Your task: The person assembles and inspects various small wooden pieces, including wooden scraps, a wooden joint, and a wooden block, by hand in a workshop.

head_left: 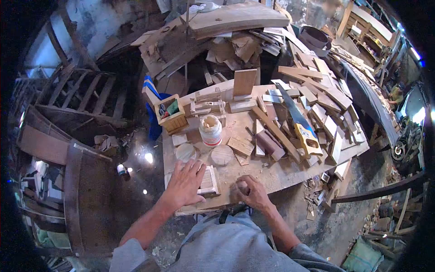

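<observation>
My left hand (183, 185) lies flat with its fingers apart on a small wooden frame (215, 181) at the near edge of the workbench (235, 171). Part of the frame is hidden under the hand. To its right, my right hand (253, 192) rests low over the bench with curled fingers; what they hold, if anything, I cannot make out. Just beyond the frame are two round wooden discs (222, 155). Behind them stands an open white jar (210, 133) with a red-marked label. A flat wooden block (241, 146) lies beside the right disc.
A handsaw (297, 118) with a yellow handle lies on piled wood offcuts (333, 102) at the right. A wooden box (174, 123) holding tools stands at the back left. A brown cylindrical piece (271, 144) lies mid-bench. Scraps litter the floor (335, 226).
</observation>
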`<state>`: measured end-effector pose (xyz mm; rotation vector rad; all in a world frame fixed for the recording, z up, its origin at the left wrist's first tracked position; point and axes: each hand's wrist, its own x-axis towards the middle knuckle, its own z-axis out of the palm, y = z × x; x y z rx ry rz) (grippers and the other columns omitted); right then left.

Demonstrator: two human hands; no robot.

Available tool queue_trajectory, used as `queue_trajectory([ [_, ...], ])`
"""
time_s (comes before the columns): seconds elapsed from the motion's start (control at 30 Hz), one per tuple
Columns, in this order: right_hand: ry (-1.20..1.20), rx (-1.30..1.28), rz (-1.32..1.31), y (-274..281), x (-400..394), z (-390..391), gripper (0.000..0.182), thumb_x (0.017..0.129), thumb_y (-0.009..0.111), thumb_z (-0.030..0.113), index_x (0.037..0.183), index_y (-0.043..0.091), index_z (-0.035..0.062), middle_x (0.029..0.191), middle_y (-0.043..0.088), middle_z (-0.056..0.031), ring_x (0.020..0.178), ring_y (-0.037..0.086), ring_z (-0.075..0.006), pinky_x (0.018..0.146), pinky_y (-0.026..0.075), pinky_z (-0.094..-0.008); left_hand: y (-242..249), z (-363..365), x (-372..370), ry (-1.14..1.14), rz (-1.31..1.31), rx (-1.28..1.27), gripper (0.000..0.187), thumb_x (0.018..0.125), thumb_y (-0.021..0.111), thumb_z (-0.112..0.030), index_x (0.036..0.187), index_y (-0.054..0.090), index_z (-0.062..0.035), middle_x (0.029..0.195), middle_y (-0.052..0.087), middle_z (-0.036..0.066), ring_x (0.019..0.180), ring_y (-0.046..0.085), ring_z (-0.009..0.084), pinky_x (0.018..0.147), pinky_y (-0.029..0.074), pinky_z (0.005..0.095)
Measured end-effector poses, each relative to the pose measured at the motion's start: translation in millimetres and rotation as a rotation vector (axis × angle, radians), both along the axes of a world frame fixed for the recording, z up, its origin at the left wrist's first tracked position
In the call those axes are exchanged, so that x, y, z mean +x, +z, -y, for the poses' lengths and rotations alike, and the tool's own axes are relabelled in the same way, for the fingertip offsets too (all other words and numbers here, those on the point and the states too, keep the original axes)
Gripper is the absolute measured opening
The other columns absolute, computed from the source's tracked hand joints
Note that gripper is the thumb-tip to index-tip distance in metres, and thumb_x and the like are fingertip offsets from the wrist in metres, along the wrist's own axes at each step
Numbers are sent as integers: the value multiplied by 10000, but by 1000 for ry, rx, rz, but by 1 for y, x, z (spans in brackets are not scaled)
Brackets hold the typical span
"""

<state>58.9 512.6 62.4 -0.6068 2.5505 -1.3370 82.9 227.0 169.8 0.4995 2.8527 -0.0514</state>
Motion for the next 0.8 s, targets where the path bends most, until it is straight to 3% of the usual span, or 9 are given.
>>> queue_trajectory([
  [0.1,119,59,-167,1,-9,7,491,840,803,225,1269,621,72,1294,658,-160,1093,696,-352,926,572,-452,-5,0,-1,-1,32,-49,1164,670,905,-558,1556,403,3,1576,454,163,1487,397,331,1269,207,583],
  [0.2,250,87,-204,1,-23,16,618,824,813,241,1357,552,67,1427,595,-170,1298,593,-362,1069,506,-455,-5,1,-4,1,64,-60,1150,668,915,-527,1550,409,10,1553,478,166,1469,423,319,1265,212,582],
  [0.3,336,201,-211,3,-33,22,738,789,824,216,1426,486,55,1484,552,-169,1376,514,-375,1143,431,-472,-13,5,-5,-6,50,-58,1124,671,917,-501,1541,420,9,1528,502,166,1451,448,309,1261,215,584],
  [0.4,368,197,-155,-1,-38,30,832,762,875,302,1445,478,42,1543,507,-162,1443,454,-365,1189,365,-493,-13,7,-7,-12,62,-48,1103,678,914,-495,1534,431,5,1513,517,160,1440,461,301,1260,217,584],
  [0.5,376,197,-198,2,-39,33,965,711,915,354,1492,436,51,1543,509,-160,1429,465,-375,1182,370,-489,-12,9,-8,-25,70,-45,1107,675,916,-509,1533,435,-2,1509,524,152,1435,469,295,1257,225,583],
  [0.8,429,212,-205,-4,-46,40,1023,681,924,274,1532,396,68,1529,517,-172,1420,469,-373,1173,372,-498,-9,10,-8,-28,71,-44,1124,659,919,-544,1536,445,-24,1516,526,129,1444,467,281,1252,231,578],
])
